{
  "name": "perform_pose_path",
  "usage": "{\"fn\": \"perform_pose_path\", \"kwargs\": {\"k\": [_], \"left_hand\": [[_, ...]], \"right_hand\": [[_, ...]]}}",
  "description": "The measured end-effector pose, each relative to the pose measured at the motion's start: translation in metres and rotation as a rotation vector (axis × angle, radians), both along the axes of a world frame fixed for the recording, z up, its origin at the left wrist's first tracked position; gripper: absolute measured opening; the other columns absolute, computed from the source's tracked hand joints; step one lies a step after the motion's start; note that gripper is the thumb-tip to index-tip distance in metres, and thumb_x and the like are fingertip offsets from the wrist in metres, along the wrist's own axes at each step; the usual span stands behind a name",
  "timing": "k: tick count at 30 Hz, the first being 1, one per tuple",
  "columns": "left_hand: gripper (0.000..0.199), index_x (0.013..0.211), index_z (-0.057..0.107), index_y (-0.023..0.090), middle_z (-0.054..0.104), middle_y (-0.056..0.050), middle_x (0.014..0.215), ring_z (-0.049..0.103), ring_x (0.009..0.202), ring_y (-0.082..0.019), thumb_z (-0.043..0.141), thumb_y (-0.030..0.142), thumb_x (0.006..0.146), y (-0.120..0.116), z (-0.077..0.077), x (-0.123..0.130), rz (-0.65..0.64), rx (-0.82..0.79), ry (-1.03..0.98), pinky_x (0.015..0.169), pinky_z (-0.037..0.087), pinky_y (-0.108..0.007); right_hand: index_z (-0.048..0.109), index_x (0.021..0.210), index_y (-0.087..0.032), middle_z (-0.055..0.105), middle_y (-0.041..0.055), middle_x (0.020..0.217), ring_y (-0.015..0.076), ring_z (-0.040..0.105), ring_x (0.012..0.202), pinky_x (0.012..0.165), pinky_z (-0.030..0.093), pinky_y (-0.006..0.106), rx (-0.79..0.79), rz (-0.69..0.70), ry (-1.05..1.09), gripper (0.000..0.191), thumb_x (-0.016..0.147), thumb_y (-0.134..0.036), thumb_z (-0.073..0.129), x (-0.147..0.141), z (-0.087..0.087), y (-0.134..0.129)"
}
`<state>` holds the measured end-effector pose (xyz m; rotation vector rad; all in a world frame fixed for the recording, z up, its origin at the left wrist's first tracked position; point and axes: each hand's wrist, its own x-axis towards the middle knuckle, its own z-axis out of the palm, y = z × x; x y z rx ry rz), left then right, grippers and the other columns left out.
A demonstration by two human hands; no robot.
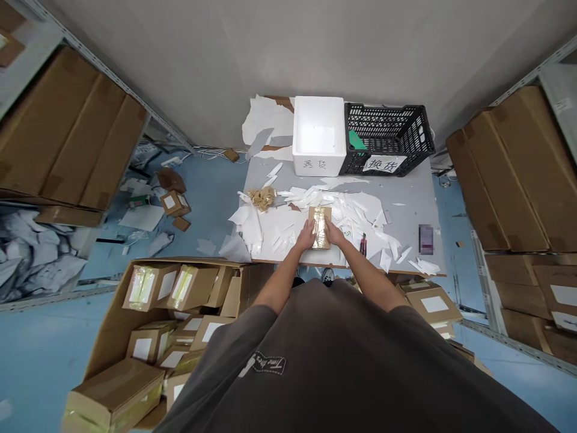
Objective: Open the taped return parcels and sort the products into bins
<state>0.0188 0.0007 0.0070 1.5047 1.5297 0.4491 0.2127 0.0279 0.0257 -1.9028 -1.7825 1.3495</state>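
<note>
A small taped cardboard box [321, 228] is at the front of the table, with shiny tape running down its middle. My left hand [306, 234] grips its left side, and my right hand [333, 233] grips the right side. Fingers of both hands are partly hidden against the box edges. Just right of my right hand lies a red and black utility knife [363, 244]. White paper scraps [360, 210] spread around and beyond the box. A crumpled clump of brown paper [262, 197] sits to the left.
On the grey table [412, 186], a white foam box [318, 162] and a black plastic crate [387, 129] stand at the back. A blurred rectangular item [426, 239] lies right. A large carton [101, 337] of parcels is at left front; more parcels [430, 300] at right. Shelves flank both sides.
</note>
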Motion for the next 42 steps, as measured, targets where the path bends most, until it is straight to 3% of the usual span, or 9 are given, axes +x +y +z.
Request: {"fn": "perform_pose_path", "kwargs": {"k": [5, 10, 14, 19, 23, 28, 34, 38, 42], "left_hand": [[0.083, 0.176, 0.033, 0.021, 0.038, -0.016, 0.179, 0.030, 0.170, -0.033, 0.063, 0.026, 0.099, -0.025, -0.020, -0.014, -0.002, 0.057, -0.020, 0.134, 0.035, -0.057], [0.103, 0.177, 0.033, 0.024, 0.028, -0.017, 0.183, 0.034, 0.167, -0.038, 0.075, 0.017, 0.083, -0.061, -0.026, -0.030, -0.161, 0.022, -0.048, 0.128, 0.044, -0.055], [0.094, 0.177, 0.032, 0.027, 0.039, -0.017, 0.178, 0.046, 0.160, -0.037, 0.068, 0.016, 0.091, -0.071, -0.020, -0.018, -0.102, 0.030, -0.015, 0.124, 0.049, -0.057], [0.070, 0.175, 0.038, 0.028, 0.061, -0.012, 0.160, 0.062, 0.142, -0.030, 0.054, 0.029, 0.107, -0.058, 0.009, -0.016, -0.040, 0.196, 0.008, 0.121, 0.052, -0.048], [0.079, 0.180, 0.022, 0.026, 0.073, -0.013, 0.141, 0.072, 0.120, -0.028, 0.053, 0.043, 0.110, -0.035, 0.022, -0.016, 0.056, 0.168, -0.017, 0.106, 0.060, -0.041], [0.077, 0.178, 0.026, 0.020, 0.052, -0.017, 0.170, 0.055, 0.151, -0.033, 0.050, 0.045, 0.110, -0.009, 0.012, 0.000, 0.056, 0.128, -0.170, 0.121, 0.050, -0.049], [0.073, 0.174, 0.039, 0.026, 0.038, -0.012, 0.180, 0.031, 0.168, -0.033, 0.058, 0.048, 0.107, -0.040, 0.007, -0.007, 0.113, 0.135, -0.197, 0.133, 0.037, -0.051], [0.097, 0.180, 0.019, 0.028, 0.039, -0.013, 0.178, 0.044, 0.160, -0.033, 0.068, 0.035, 0.097, -0.075, 0.003, -0.004, 0.053, 0.107, -0.289, 0.125, 0.048, -0.049], [0.098, 0.181, 0.016, 0.026, 0.058, -0.017, 0.160, 0.065, 0.138, -0.033, 0.066, 0.028, 0.096, -0.074, 0.009, 0.004, 0.144, 0.064, -0.189, 0.116, 0.055, -0.051]], "right_hand": [[0.035, 0.177, -0.020, 0.048, 0.0112, 0.174, 0.0348, 0.050, 0.156, 0.130, 0.042, 0.054, 0.096, -0.002, 0.084, 0.088, 0.094, -0.034, 0.060, 0.016, -0.020, -0.029], [0.031, 0.178, -0.024, 0.040, 0.0122, 0.178, 0.0369, 0.039, 0.163, 0.131, 0.039, 0.057, 0.054, 0.143, 0.136, 0.108, 0.079, -0.027, 0.073, 0.025, -0.029, -0.075], [0.025, 0.180, -0.021, 0.042, 0.0110, 0.177, 0.0351, 0.045, 0.160, 0.130, 0.041, 0.055, 0.109, 0.060, 0.150, 0.100, 0.089, -0.031, 0.065, 0.008, -0.027, -0.098], [0.035, 0.178, -0.023, 0.073, 0.0126, 0.148, 0.0405, 0.069, 0.131, 0.117, 0.052, 0.057, 0.153, 0.006, -0.006, 0.079, 0.105, -0.047, 0.054, 0.015, 0.007, -0.074], [0.030, 0.179, -0.025, 0.080, 0.0105, 0.134, 0.0382, 0.075, 0.120, 0.111, 0.056, 0.051, 0.197, -0.043, -0.075, 0.077, 0.110, -0.051, 0.049, 0.022, 0.030, -0.027], [0.037, 0.177, -0.021, 0.081, 0.0110, 0.132, 0.0360, 0.075, 0.120, 0.112, 0.056, 0.049, 0.120, -0.063, -0.061, 0.073, 0.109, -0.046, 0.049, 0.018, 0.029, 0.004], [0.031, 0.178, -0.027, 0.051, 0.0102, 0.172, 0.0320, 0.064, 0.143, 0.112, 0.060, 0.050, 0.135, 0.032, 0.172, 0.086, 0.097, -0.031, 0.057, 0.040, 0.020, -0.041], [0.028, 0.179, -0.028, 0.043, 0.0059, 0.178, 0.0289, 0.047, 0.160, 0.125, 0.050, 0.052, 0.209, 0.049, 0.158, 0.095, 0.088, -0.022, 0.055, 0.033, 0.009, -0.084], [0.030, 0.179, -0.023, 0.053, 0.0058, 0.171, 0.0270, 0.050, 0.157, 0.130, 0.043, 0.050, 0.304, 0.001, 0.042, 0.085, 0.095, -0.020, 0.046, 0.020, 0.016, -0.086]]}}
